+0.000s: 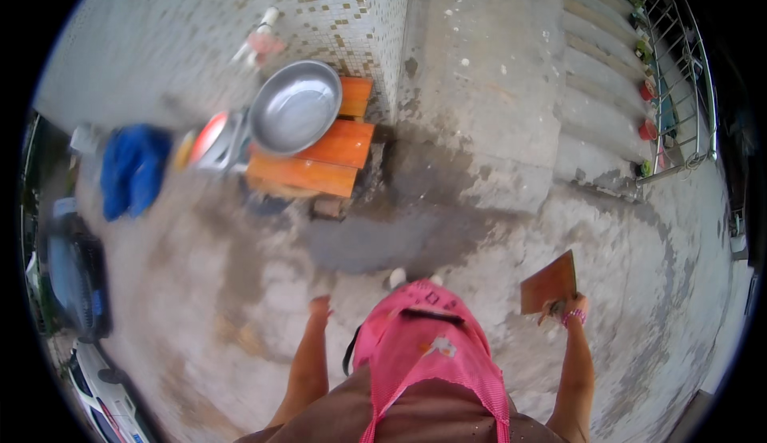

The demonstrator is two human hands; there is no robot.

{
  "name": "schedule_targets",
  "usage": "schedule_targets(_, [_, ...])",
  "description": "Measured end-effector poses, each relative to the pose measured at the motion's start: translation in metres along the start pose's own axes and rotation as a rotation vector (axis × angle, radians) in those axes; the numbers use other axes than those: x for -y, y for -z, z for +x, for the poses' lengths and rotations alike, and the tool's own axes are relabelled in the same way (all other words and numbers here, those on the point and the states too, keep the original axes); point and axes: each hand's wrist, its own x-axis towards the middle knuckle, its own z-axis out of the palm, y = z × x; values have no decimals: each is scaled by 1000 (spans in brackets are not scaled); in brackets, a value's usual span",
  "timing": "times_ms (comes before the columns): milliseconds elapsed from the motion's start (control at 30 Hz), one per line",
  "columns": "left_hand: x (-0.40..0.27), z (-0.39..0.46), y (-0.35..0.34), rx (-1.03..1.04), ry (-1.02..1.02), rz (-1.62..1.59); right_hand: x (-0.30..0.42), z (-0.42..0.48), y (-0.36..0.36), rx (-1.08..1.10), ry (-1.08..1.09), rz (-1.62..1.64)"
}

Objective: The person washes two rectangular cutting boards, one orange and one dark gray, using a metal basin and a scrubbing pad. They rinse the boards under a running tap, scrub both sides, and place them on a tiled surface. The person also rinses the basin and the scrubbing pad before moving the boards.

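My right hand (575,306), with a beaded bracelet at the wrist, grips a flat brown rectangular board or blade (550,284) near its lower corner. Something small and greyish shows at the grip, too blurred to name. My left hand (320,305) hangs low over the concrete on the other side, and nothing is seen in it; its fingers are too small to make out. Between the arms is a pink apron (428,329) over brown clothing. Ahead to the left, a large grey metal basin (296,107) rests on orange wooden planks (323,170).
A tiled wall (335,17) carries a white pipe (269,20). Left of the basin are a blurred red-and-white bowl (210,137) and a blue cover (135,170). Wet concrete (383,239) lies ahead. Steps (599,89) and a metal railing (698,83) stand right; cars (99,389) stand left.
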Motion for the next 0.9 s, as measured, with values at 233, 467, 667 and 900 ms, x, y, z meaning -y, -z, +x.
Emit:
schedule_targets(233, [-52,-47,-46,-35,346,-318,-7,0,-3,6,101,-218])
schedule_targets(467, [-26,-97,-27,-19,474,-205,32,6,-14,82,227,-310])
schedule_targets(667, [-3,-127,-24,-204,556,-577,1,70,-69,38,327,-388])
schedule_targets(900, [1,-157,-14,-219,506,-575,32,68,-70,35,317,-344])
